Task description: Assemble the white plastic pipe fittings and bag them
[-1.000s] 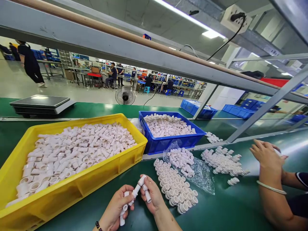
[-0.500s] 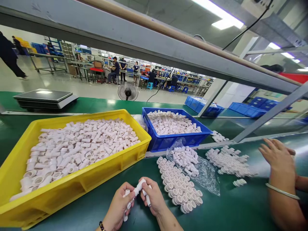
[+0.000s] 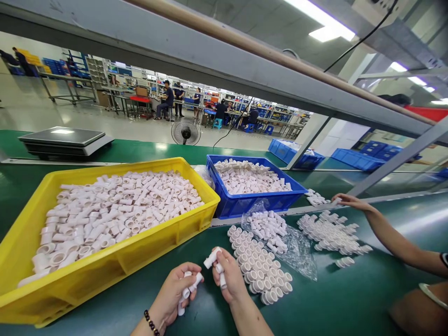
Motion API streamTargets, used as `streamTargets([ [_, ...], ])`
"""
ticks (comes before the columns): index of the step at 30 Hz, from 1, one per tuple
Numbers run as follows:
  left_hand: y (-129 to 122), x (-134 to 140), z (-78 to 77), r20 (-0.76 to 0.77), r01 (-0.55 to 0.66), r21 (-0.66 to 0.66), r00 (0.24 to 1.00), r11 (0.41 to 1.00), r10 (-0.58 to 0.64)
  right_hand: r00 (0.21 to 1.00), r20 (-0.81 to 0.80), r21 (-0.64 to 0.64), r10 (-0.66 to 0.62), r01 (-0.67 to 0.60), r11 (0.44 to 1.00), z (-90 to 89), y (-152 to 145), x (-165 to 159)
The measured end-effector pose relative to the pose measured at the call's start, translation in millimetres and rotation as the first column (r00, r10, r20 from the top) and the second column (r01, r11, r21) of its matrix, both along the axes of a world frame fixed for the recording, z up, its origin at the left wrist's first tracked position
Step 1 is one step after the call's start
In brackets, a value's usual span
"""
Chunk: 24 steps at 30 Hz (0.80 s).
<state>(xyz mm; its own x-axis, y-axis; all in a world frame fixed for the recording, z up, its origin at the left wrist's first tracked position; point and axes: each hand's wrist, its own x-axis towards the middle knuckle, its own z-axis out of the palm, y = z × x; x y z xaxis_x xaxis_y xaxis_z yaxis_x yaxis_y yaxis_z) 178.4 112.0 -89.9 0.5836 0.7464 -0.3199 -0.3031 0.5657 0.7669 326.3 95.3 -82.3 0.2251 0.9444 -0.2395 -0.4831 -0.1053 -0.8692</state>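
Note:
My left hand [image 3: 175, 291], with a beaded bracelet on its wrist, is closed around several white plastic pipe fittings [image 3: 185, 293]. My right hand [image 3: 229, 277] grips more white pipe fittings [image 3: 212, 258], one of them pinched at the fingertips and tilted up to the left. A small gap pards the two hands, over the green table [image 3: 206, 322]. Just right of my right hand, rows of white fittings [image 3: 261, 270] stand on end, packed close together. Left of my hands is a yellow bin [image 3: 140, 255] heaped with loose white fittings [image 3: 119, 210].
A blue bin [image 3: 259, 203] of white fittings stands behind. Fittings lie on a clear plastic bag [image 3: 301, 259], with another group [image 3: 331, 233] beyond. At right a co-worker's hand [image 3: 350, 201] reaches over the table. A scale [image 3: 65, 140] sits back left; a metal beam [image 3: 224, 60] crosses overhead.
My hands have moved apart; the fitting that was between them is now separate, with pieces in each hand. The co-worker's hand has reached leftward toward the small far pile.

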Motion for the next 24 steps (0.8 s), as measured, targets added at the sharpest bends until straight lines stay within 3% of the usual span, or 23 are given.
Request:
streamTargets([
  [4,3,1,-4.0,-0.033,-0.112,-0.054,0.993,0.992,0.11,0.946,0.295,-0.021,-0.136,0.149,0.989,-0.9,3,9],
  [8,6,0,-4.7,0.035,-0.179,-0.121,0.982,0.976,0.185,0.713,0.677,0.041,-0.183,0.212,0.976,-7.1,5,9],
  [11,6,-1,-3.2,0.046,-0.173,-0.135,0.982,0.976,0.181,0.579,0.786,0.104,-0.217,0.222,0.969,-11.4,10,9],
  [15,5,-1,-3.6,0.027,-0.197,-0.136,0.979,0.971,0.202,0.496,0.82,0.173,-0.287,0.263,0.949,-10.9,13,11],
  [18,7,-1,-6.6,0.044,-0.222,-0.154,0.972,0.963,0.231,0.51,0.787,0.246,-0.348,0.258,0.934,-6.5,3,11],
  [20,8,-1,-8.2,0.075,-0.213,-0.177,0.971,0.961,0.229,0.577,0.74,0.278,-0.347,0.208,0.938,-4.0,-6,7],
  [24,7,-2,-7.4,0.157,-0.143,-0.202,0.972,0.969,0.176,0.86,0.491,0.215,-0.14,0.036,0.976,0.8,-17,-5],
])
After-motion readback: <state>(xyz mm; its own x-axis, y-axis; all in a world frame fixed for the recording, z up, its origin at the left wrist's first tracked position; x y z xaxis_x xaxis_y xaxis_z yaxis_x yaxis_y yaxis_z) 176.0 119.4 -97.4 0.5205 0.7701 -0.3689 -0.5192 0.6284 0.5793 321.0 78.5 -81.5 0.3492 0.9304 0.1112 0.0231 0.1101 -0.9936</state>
